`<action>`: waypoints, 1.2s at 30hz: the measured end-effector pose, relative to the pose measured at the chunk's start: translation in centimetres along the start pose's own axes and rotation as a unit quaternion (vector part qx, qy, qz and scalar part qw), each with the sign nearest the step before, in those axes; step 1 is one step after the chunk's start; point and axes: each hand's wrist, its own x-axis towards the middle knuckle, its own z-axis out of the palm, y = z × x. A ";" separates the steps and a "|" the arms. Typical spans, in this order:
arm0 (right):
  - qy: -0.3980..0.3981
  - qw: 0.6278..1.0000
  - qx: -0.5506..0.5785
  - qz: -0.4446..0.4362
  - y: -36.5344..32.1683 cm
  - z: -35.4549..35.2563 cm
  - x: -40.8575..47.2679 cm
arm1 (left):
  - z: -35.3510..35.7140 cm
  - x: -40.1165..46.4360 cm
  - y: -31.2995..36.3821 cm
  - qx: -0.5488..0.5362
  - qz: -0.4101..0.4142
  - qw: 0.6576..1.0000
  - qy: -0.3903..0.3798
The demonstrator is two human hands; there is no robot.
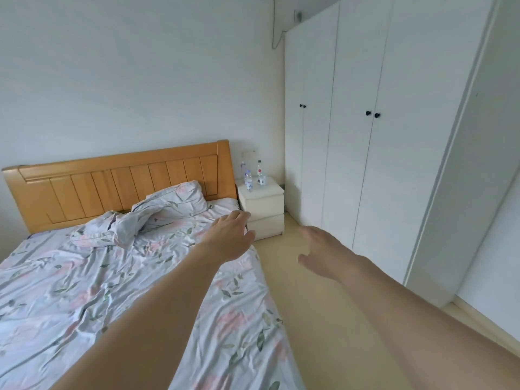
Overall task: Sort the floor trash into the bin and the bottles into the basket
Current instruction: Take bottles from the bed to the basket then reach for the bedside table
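Observation:
Several clear plastic bottles (253,175) stand upright on a white nightstand (264,209) in the far corner beside the bed. My left hand (229,237) is stretched forward over the bed's right edge, fingers apart, holding nothing. My right hand (323,249) reaches forward over the floor, palm down, fingers spread and empty. Both hands are well short of the bottles. No bin, basket or floor trash is in view.
A bed (112,277) with a rumpled floral sheet and a wooden headboard (118,178) fills the left. White wardrobe doors (365,164) line the right wall. A strip of beige floor (323,319) runs between the bed and the wardrobe towards the nightstand.

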 end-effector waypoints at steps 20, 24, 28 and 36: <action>-0.034 0.999 0.014 -0.024 32.5 -15.0 11.8 | 6.5 23.9 27.6 0.021 -0.015 0.999 -0.026; -0.021 0.998 0.021 -0.052 32.8 -16.1 17.0 | 6.6 28.4 26.5 0.012 -0.034 0.999 -0.009; -0.022 0.997 0.004 -0.077 32.9 -16.3 23.5 | 7.6 33.8 23.6 -0.004 -0.052 0.999 -0.004; -0.002 0.997 0.020 -0.080 31.5 -18.6 41.6 | 7.5 49.1 14.1 -0.022 -0.069 0.997 0.034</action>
